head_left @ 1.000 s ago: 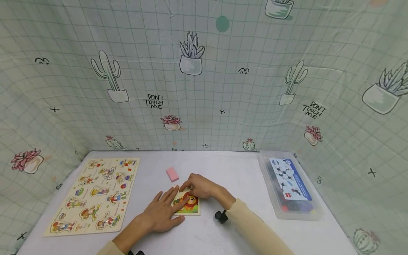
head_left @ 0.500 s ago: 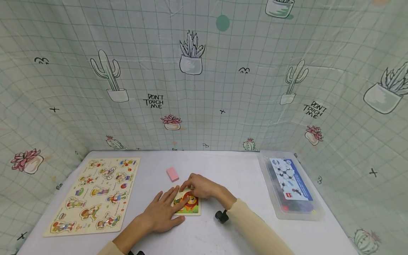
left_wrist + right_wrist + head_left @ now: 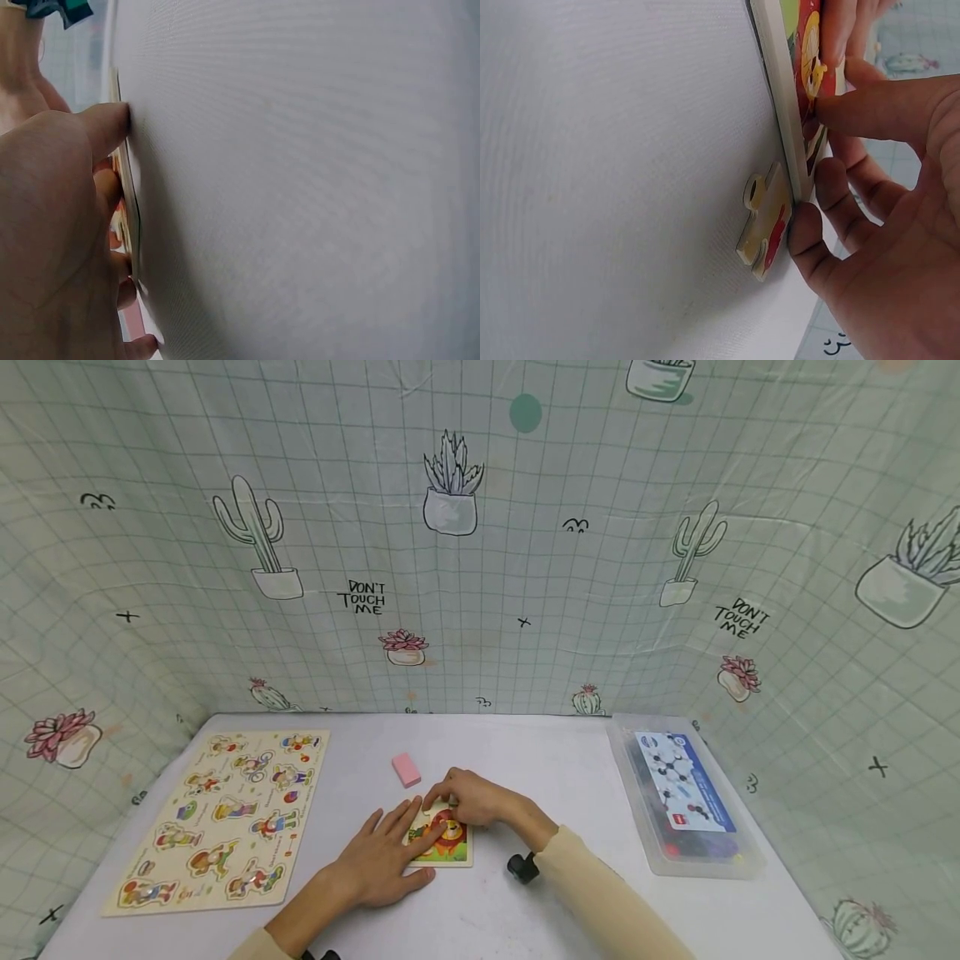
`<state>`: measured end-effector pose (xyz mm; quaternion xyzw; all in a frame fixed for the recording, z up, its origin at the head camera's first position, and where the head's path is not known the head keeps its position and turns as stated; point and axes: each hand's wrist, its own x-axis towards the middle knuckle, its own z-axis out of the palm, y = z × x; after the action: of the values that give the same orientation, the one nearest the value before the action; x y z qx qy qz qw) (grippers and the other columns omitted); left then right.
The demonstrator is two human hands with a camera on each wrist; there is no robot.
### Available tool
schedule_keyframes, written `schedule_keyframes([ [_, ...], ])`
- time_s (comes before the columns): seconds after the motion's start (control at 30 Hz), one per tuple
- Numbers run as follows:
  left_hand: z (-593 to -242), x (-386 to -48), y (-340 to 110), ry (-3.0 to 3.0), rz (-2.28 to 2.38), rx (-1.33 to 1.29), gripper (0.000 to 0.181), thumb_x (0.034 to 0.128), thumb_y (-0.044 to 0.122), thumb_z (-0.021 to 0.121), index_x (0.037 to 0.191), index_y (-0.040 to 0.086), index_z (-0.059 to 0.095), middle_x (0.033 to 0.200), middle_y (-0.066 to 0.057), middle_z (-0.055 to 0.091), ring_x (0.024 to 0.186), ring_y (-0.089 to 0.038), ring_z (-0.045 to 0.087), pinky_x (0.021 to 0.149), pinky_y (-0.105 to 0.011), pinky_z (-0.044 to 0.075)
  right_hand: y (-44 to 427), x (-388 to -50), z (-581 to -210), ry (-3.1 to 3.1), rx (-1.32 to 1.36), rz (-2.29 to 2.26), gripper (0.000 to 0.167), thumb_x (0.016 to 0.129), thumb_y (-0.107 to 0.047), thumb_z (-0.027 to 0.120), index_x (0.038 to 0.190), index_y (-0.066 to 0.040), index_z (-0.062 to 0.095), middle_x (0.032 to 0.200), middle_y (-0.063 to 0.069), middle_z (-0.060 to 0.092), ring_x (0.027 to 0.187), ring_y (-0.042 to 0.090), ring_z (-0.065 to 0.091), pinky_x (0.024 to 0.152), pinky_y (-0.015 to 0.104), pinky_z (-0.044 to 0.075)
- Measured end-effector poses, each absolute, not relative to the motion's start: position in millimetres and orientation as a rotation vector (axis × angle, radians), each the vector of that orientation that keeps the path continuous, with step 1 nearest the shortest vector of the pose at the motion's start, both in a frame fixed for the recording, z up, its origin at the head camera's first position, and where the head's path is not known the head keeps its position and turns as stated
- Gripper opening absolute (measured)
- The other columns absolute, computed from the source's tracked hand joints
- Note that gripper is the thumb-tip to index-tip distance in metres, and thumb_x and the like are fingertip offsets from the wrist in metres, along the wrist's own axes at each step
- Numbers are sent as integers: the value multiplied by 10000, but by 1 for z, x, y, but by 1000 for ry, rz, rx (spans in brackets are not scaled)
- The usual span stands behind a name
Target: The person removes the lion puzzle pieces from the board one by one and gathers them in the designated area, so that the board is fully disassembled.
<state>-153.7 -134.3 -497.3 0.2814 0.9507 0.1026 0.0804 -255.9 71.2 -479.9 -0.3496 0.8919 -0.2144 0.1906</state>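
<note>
Here's the lion jigsaw puzzle (image 3: 452,858) on the table (image 3: 555,760), left hand (image 3: 382,864) across it, fingers splayed; right hand's (image 3: 476,797) fingers bend over its far side, whether pinching I can't tell. One sideways slip could knock the loose jigsaw piece (image 3: 769,214) just beside the edge. Pink block (image 3: 406,770) crowds the far side; widest room runs right, toward the clear plastic box (image 3: 697,867).

Left hand (image 3: 378,864) spread flat, right hand (image 3: 478,797) arched, fingers (image 3: 841,204) bent.
</note>
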Motion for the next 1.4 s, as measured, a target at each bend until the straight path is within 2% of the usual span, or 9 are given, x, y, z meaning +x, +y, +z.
schedule_keyframes([
  [0.43,-494,-153,-131,2824,261,787,646,991,625,450,1564,337,374,1684,-124,131,1530,-335,182,1164,-633,202,72,-252,-479,2498,-999,-650,355,912,-42,679,1163,-290,720,1143,9,595,1017,115,552,864,275,486],
  [0.77,-497,-154,-132,2833,269,810,648,992,626,448,1564,332,375,1673,-158,155,1521,-360,200,1155,-657,196,72,-252,-481,2518,-996,-694,337,957,-43,599,1171,-256,748,1057,-43,613,933,76,543,844,241,487],
  [1.13,-499,-154,-133,2843,290,812,629,1000,613,443,1562,337,379,1677,-151,150,1526,-343,192,1159,-655,192,72,-252,-481,2508,-957,-754,314,952,-55,600,1131,-261,755,981,-41,616,859,87,537,777,232,480],
  [1.4,-495,-152,-131,2825,315,789,605,1018,584,435,1563,328,379,1683,-135,129,1529,-346,183,1156,-664,186,72,-251,-482,2507,-976,-770,297,974,-77,592,1157,-247,753,932,-82,593,824,74,525,750,218,475],
])
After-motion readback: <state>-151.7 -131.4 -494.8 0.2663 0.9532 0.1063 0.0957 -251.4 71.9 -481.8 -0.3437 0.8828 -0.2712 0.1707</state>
